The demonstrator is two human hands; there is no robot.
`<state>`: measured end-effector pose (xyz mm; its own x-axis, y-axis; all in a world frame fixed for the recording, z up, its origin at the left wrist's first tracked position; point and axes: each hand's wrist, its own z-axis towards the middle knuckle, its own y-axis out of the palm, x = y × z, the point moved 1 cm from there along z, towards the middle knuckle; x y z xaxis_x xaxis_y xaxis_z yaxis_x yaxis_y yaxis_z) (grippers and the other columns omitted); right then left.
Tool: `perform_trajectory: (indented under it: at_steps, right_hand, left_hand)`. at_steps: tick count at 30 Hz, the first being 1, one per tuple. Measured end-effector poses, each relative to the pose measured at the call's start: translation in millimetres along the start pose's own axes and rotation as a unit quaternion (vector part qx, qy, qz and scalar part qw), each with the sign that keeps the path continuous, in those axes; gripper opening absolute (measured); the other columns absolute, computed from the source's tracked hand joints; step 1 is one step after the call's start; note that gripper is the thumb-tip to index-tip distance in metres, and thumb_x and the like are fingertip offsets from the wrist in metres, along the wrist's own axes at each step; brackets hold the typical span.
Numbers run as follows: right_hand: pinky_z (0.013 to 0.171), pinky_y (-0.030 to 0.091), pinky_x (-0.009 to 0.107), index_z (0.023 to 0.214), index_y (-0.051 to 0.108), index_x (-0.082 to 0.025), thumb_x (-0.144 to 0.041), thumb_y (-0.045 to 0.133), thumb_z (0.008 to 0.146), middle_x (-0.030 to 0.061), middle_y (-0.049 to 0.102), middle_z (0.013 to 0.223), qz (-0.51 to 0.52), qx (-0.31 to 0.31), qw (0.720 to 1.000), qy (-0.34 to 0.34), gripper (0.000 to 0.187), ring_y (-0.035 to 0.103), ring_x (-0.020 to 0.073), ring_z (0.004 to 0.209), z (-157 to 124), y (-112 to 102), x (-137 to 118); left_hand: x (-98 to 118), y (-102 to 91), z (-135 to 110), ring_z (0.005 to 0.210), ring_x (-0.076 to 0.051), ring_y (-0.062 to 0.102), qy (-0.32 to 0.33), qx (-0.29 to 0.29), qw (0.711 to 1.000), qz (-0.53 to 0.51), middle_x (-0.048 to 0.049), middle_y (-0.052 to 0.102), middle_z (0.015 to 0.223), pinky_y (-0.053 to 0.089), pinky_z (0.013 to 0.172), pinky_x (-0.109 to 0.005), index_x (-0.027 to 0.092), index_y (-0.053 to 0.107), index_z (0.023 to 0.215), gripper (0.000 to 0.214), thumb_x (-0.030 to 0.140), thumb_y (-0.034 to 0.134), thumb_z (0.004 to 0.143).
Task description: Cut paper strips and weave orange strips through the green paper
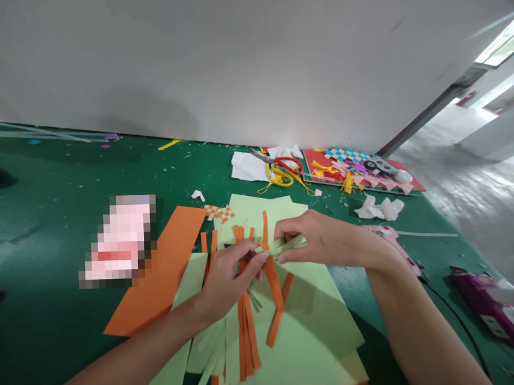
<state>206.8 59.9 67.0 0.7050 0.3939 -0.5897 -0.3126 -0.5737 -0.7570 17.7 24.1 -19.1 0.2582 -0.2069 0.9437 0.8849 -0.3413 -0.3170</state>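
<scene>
My left hand point(230, 275) and my right hand point(315, 238) meet over a light green paper sheet point(316, 319) on the green table. Both pinch thin paper strips: the right hand's fingers close on a light green strip point(290, 244) that runs across to the left hand. The left hand's fingertips press on the orange strips point(249, 327) that fan out beneath it. More orange strips point(278, 304) and green strips lie crossed under the hands.
A large orange sheet point(162, 274) lies left of the hands, beside a blurred pink patch point(119, 239). Behind are red-handled scissors point(287, 163), white paper point(247, 167), a red board with woven paper pieces point(357, 169), crumpled tissue point(379, 209), a pink glue gun point(391, 238) and a purple power strip point(492, 308).
</scene>
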Motion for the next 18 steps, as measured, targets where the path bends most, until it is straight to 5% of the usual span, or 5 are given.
perform_trajectory:
  at_steps: [5,12,18]
  right_hand:
    - [0.053,0.031,0.023,0.079,0.060,-0.020,-0.033,0.056,0.084,-0.0049,0.054,0.064,-0.006,0.002,1.000,-0.005,0.015,0.042,0.0100,0.056,-3,0,5]
    - [0.079,0.040,0.031,0.079,0.066,-0.021,-0.035,0.061,0.083,0.0035,0.058,0.092,-0.065,0.059,0.994,-0.065,0.015,0.051,0.0189,0.092,-3,2,11]
    - [0.078,0.040,0.031,0.081,0.066,-0.020,-0.037,0.063,0.081,0.0032,0.062,0.088,-0.059,0.053,0.995,-0.060,0.017,0.054,0.0193,0.091,-3,2,7]
  left_hand:
    - [3,0.2,2,0.053,-0.010,0.053,0.011,0.000,1.000,0.025,0.0036,0.055,0.055,0.039,0.057,-0.022,0.019,0.050,0.065,0.028,0.031,0.049,0.090]
    - [3,0.9,2,0.053,-0.010,0.054,0.016,-0.013,0.999,0.038,0.0036,0.057,0.055,0.039,0.057,-0.020,0.019,0.052,0.067,0.024,0.029,0.049,0.089]
    - [3,1.4,2,0.053,-0.011,0.053,0.013,-0.013,0.999,0.050,0.0033,0.057,0.056,0.039,0.057,-0.021,0.019,0.052,0.068,0.022,0.028,0.050,0.088]
